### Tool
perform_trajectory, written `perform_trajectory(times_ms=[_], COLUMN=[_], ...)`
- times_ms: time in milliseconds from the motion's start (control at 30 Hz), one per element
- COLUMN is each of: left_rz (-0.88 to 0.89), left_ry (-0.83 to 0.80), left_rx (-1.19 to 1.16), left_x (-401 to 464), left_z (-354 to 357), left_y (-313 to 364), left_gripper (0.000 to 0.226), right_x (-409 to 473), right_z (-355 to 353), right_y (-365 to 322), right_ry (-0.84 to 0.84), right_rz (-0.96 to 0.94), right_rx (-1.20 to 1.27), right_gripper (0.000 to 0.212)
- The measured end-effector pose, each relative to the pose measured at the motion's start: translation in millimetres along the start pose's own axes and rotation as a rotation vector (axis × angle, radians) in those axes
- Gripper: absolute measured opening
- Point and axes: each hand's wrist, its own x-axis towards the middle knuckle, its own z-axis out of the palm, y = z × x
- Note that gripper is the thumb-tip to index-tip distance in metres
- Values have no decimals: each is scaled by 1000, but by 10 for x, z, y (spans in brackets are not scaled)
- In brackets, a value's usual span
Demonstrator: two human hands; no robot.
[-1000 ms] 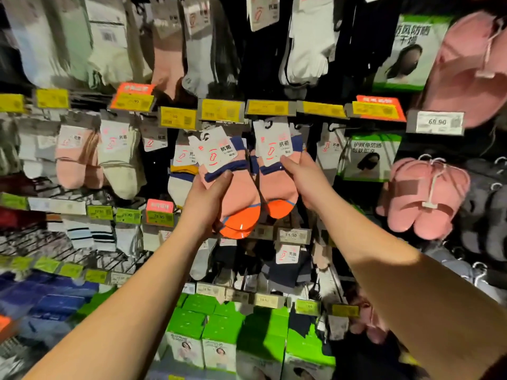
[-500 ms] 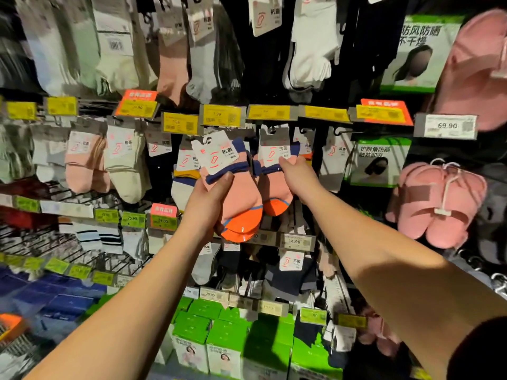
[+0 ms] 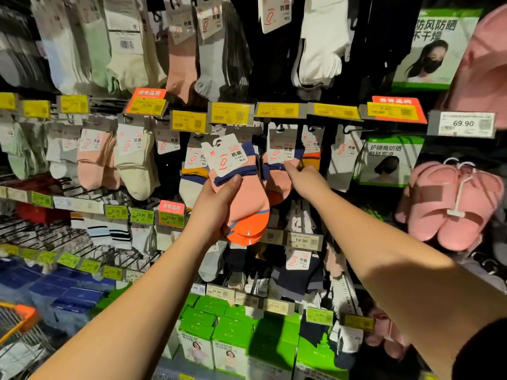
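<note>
Head view: left hand (image 3: 216, 204) has its grip wrapped round the held sock pair (image 3: 247, 207), thumb on the navy cuff. The pair hangs from nothing, just off frame centre. Right hand (image 3: 306, 181) sits at its 3 o'clock, fingertips on the cuff of the hanging sock pair (image 3: 275, 185); we cannot tell whether that grip pinches or merely touches.

Risks, as we judge them:
- A downward tug could tear the card header (image 3: 282, 149) at its hanger hook (image 3: 279, 128).
- The neighbouring pair (image 3: 311, 160) could be dragged off too.
- The held pair could slip from a one-handed hold.

Containers:
- Green boxes (image 3: 233, 338) at 6 o'clock are closed, contents unseen.
- Wire basket (image 3: 16, 322) at 8 o'clock, contents too blurred to tell.
</note>
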Motion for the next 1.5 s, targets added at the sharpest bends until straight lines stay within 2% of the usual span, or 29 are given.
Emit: perform_trajectory(times_ms=[33, 133, 200, 233, 333, 400, 467, 600, 733, 800, 933, 1000, 1133, 1300, 1400, 1500], left_rz=[-4, -14, -22, -21, 0, 17, 21, 25, 23, -4, -66, -79, -33, -7, -11, -23], left_ry=[-2, -1, 6, 5, -3, -6, -11, -25, 2, 36, 108, 137, 218, 259, 245, 222], left_rx=[-9, -35, -41, -42, -49, -46, -9, 177, 333, 396, 196, 175, 244, 186, 125, 98], left_x=[-18, -59, -84, -97, -142, -158, -165, -171, -205, -189, -145, -121, -65, -53, -53, -61], left_z=[-7, -14, 4, 26, 118, 164, 177, 174, 180, 179, 157, 124, 35, -44, -59, -34], left_y=[0, -8, -13, -16, -30, -44, -46, -13, 49, 41, -25, -62, -70, -20, -25, -19], left_gripper=[25, 32, 35, 34, 34, 39, 50, 46, 41, 49, 39, 35, 35, 25, 30, 47], right_x=[-44, -341, -593, -696, -933, -1018, -1055, -1022, -956, -921, -847, -796, -639, -453, -370, -274], right_z=[6, -9, 7, 37, 123, 158, 158, 166, 161, 162, 176, 158, 43, -101, -139, -122], right_y=[34, 30, -37, -65, -139, -151, -139, -87, -46, -26, -10, -9, 34, 16, -70, -161], right_ry=[56, 186, 110, 59, -60, -105, -117, -231, -242, -249, -305, -283, -157, -71, -33, -4], right_rz=[-14, -153, -241, -271, -300, -288, -282, -270, -273, -259, -157, -139, -120, -170, -239, -269], right_rx=[46, 304, 474, 544, 690, 705, 727, 836, 820, 832, 1032, 1100, 1043, 832, 725, 617], right_gripper=[78, 45, 25, 22, 29, 36, 32, 25, 26, 24, 17, 18, 12, 3, 13, 29])
